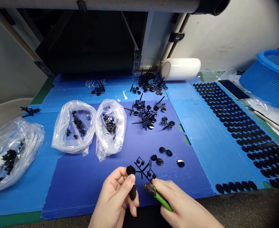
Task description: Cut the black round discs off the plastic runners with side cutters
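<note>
The left hand (120,193) pinches a black disc (130,170) between thumb and fingers; the right hand (174,198) curls around green-handled cutters (161,200), and a black branched frame (141,170) lies between both hands. Below, blue and purple sheets (82,180) cover a green worktop (18,218). Ahead are loose discs (160,161) and heaped frames (149,114); left, open plastic bags (58,144); right, overlapping disc rows (244,129) and a blue tub (265,85). A white roll (184,69) rests near a pale wall (236,31), beneath a horizontal pipe (129,4).
</note>
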Motion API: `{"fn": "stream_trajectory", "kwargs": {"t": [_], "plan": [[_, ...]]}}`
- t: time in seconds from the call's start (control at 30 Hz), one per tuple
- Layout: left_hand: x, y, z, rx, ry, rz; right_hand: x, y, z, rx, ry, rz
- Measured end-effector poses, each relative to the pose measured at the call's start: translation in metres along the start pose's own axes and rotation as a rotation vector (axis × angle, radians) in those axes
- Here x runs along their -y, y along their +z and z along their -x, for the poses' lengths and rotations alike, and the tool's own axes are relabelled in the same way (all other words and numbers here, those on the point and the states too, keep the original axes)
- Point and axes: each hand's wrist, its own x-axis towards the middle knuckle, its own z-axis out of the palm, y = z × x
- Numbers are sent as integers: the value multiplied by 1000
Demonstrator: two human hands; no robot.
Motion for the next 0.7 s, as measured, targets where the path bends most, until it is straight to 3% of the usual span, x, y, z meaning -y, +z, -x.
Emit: {"fn": "stream_trajectory", "kwargs": {"t": [0.43,0.7], "plan": [[2,-1,-2,96,-69,175,14,4,-19,-100,-13,124],[8,-3,-4,57,-151,396,15,8,-28,-143,-27,179]]}}
